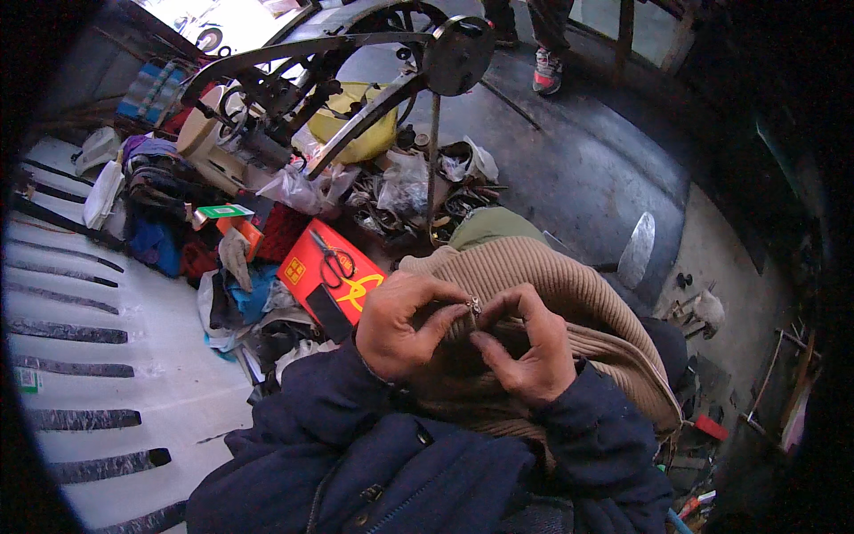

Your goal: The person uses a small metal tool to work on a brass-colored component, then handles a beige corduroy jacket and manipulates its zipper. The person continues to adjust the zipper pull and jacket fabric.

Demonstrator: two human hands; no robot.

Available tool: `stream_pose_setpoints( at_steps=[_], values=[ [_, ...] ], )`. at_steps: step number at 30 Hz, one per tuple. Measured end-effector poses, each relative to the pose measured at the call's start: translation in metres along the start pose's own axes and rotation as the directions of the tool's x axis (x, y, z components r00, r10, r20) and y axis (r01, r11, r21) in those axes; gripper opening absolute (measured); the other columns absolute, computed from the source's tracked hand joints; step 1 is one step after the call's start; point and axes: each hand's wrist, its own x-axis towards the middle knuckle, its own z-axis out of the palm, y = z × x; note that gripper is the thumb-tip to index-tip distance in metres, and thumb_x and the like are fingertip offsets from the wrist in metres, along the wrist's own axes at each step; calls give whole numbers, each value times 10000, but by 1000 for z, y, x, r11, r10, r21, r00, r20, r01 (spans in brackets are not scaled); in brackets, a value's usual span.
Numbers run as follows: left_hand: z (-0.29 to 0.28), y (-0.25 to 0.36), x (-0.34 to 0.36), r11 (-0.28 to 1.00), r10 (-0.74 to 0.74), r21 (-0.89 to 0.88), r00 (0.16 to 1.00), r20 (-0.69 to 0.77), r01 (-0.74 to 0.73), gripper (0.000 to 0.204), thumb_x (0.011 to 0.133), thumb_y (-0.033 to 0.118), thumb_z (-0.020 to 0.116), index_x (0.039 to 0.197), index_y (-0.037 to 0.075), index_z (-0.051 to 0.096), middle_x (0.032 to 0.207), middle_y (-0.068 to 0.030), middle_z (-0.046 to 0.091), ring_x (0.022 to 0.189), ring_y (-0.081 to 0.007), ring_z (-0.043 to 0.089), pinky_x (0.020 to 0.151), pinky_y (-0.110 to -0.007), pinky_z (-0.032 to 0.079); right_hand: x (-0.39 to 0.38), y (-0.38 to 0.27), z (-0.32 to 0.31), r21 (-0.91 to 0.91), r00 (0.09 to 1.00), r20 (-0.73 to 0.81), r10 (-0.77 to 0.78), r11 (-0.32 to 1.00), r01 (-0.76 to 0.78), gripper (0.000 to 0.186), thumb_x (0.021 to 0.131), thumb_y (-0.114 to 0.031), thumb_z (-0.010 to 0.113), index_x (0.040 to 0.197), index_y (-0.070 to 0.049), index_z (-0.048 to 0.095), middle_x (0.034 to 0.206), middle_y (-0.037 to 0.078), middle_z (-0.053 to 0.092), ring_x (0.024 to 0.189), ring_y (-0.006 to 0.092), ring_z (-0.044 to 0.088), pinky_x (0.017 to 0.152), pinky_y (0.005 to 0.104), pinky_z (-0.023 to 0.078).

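A brown ribbed knit garment (569, 276) lies across my lap. Over it, my left hand (405, 325) is closed in a pinch of thumb and forefinger on a small shiny metal piece (474, 305), possibly a zipper slider. My right hand (532, 349) comes from the other side, its thumb and forefinger bent together around the same spot, at the garment's edge. Exactly how the metal piece meets the cloth is too small to tell. Close beyond my left hand, black-handled scissors (334, 264) rest on a red box (307, 267).
A black hand-cranked machine (356, 80) stands ahead, beside a yellow basin (360, 125). Cloths, plastic bags (405, 182) and loose parts are heaped around it. On the left is a pale surface with dark strips (71, 332). Another person's shoe (548, 71) shows at the far side.
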Motion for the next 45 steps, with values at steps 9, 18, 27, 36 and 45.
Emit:
stream_pose_setpoints(
  at_steps=[9,18,27,36,45],
  values=[
    [-6,-5,-7,961,183,229,979,-93,-157,234,883,-8,827,1109,50,810,1000,-141,801,920,-368,762,826,-435,585,3,-2,1,-221,997,31,-68,972,73,350,882,-58,860,1198,-35,711,1079,158,732,1025,372,735,924,458,584],
    [-20,-5,-24,907,149,396,989,17,-144,211,963,59,776,1171,76,806,1015,-141,805,907,-366,750,833,-464,526,1,-9,4,-317,988,122,-92,940,126,325,882,-157,866,1171,-80,741,1025,168,670,982,434,707,822,539,590],
    [-33,-7,-44,918,-106,396,979,174,29,215,972,129,801,1170,48,821,1036,-192,814,972,-426,763,892,-503,584,-14,-35,11,-296,922,370,-113,927,232,285,928,-136,855,1195,-62,787,1004,149,716,908,404,746,768,491,604],
    [-44,5,-79,962,-241,128,971,-6,239,127,1010,40,709,1134,33,735,1120,-191,796,1026,-374,766,963,-445,590,-25,-55,-15,-236,886,463,-25,960,150,276,994,-247,805,1220,-93,767,1052,171,725,955,438,746,817,548,616],
    [-25,5,-58,945,-151,-322,952,-268,59,112,1168,0,503,1251,26,573,1344,-197,763,1159,-191,704,1057,-340,546,-19,-92,-58,-57,653,752,95,995,-80,332,1039,-98,741,1362,-26,775,1145,211,764,1035,417,769,925,468,625]
  ],
)
